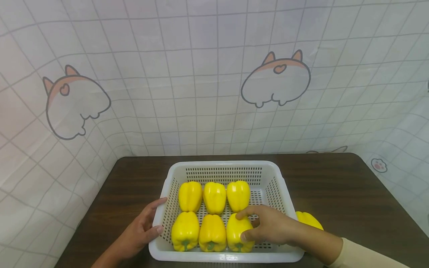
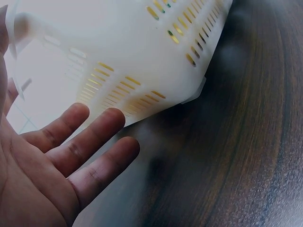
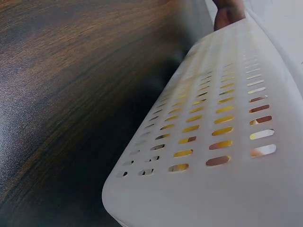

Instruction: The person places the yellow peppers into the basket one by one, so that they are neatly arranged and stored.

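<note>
A white slotted plastic basket [image 1: 221, 257] holds several yellow bell peppers in two rows of three. In the front row, my right hand [image 1: 266, 227] grips the rightmost bell pepper [image 1: 234, 232], thumb on its near side and fingertips on top. My left hand [image 1: 140, 230] is at the basket's left side, thumb and index finger by the rim. The left wrist view shows three straight, spread fingers [image 2: 102, 165] beside the slotted wall. In the right wrist view, the basket wall [image 3: 199, 198] hides the right hand, with bits of skin showing through the slots.
Another yellow bell pepper [image 1: 309, 219] lies on the dark wooden table [image 1: 321, 178] to the right of the basket, partly behind the right forearm. A white gridded cloth [image 1: 207, 119] with cartoon animals hangs behind the table and along its sides.
</note>
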### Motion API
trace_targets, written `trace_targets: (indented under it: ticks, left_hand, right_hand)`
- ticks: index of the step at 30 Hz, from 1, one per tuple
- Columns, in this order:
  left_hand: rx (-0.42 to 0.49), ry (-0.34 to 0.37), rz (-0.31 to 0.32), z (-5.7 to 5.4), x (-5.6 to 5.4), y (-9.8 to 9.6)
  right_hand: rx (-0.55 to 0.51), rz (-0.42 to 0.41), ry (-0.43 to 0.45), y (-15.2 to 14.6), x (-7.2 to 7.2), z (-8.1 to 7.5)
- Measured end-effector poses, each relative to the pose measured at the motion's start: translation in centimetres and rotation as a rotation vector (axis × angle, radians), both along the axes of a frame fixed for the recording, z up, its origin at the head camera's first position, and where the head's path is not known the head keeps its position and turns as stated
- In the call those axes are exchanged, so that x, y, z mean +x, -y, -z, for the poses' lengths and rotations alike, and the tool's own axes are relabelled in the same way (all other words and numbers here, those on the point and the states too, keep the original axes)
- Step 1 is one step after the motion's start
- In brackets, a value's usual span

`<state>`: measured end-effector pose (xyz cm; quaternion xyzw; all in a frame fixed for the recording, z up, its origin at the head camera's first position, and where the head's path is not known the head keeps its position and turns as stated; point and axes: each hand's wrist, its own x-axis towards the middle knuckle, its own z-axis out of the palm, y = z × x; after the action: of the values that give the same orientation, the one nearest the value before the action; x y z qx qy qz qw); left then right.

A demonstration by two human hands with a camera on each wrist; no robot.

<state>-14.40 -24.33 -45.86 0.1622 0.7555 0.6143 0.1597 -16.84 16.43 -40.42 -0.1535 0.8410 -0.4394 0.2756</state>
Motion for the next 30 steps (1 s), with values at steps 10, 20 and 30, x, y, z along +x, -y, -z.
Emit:
trace_targets:
  ticks: [10, 20, 30]
  left_hand:
    - [-0.001, -0.01, 0.001, 0.1, 0.0, 0.0]
    - [-0.008, -0.02, -0.003, 0.0, 0.0, -0.1]
    - [-0.019, -0.016, -0.008, -0.1, 0.0, -0.1]
  right_hand:
    - [-0.047, 0.01, 0.058, -0.1, 0.1, -0.2]
    - [-0.043, 0.005, 0.079, -1.0, 0.1, -1.1]
    - [-0.114, 0.027, 0.087, -2.4, -0.2, -2.0]
